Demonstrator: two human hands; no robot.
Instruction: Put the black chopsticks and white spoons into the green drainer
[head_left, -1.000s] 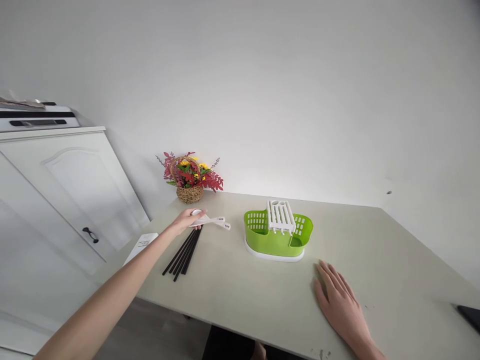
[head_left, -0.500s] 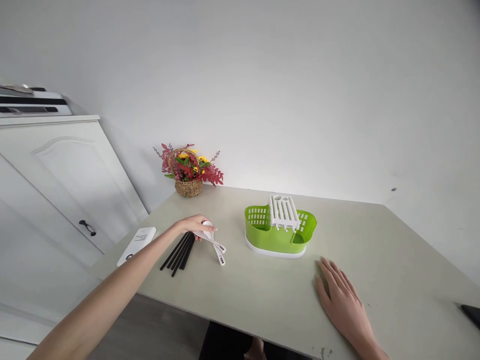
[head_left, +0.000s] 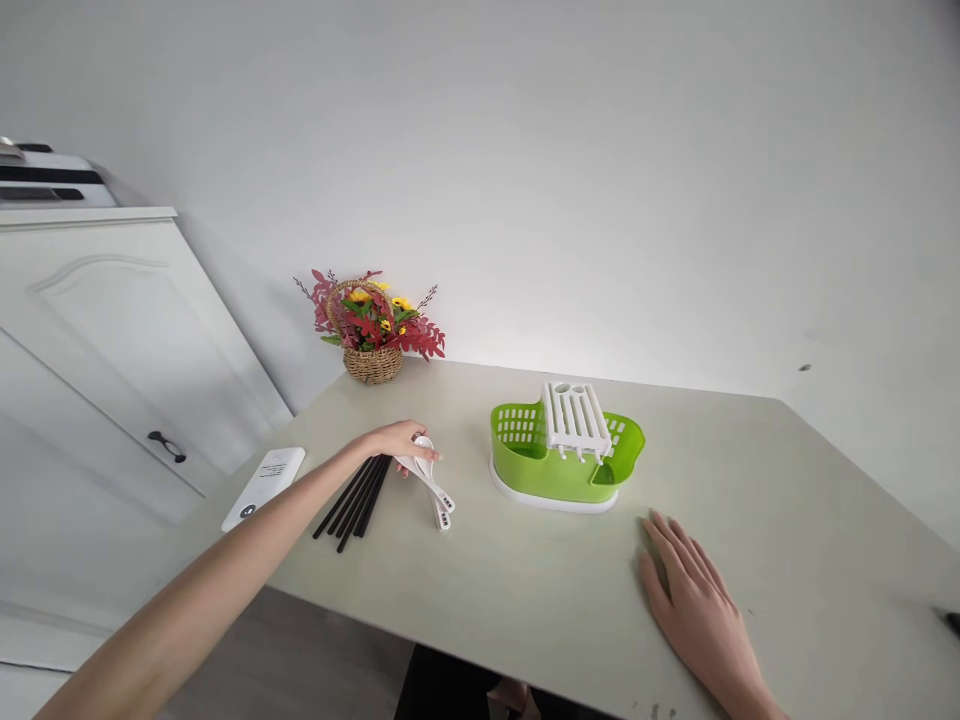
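**Left hand on white spoons, right hand flat on table**

Left hand reaches out toward 11 o'clock, fingers curled over the bowls of the white spoons, grasping them; handles fan out toward 5 o'clock, ends on the table. Black chopsticks lie bundled just beside the spoons at their 8 o'clock, touching the hand's underside or just under it, cannot tell which. Green cutlery drainer with white slotted insert sits at 3 o'clock of the spoons, apart from them. Right hand lies palm down, fingers released and spread, holding nothing, at 5 o'clock of the drainer. Flower basket at far 12 o'clock of left hand. White remote-like device at table's left edge.
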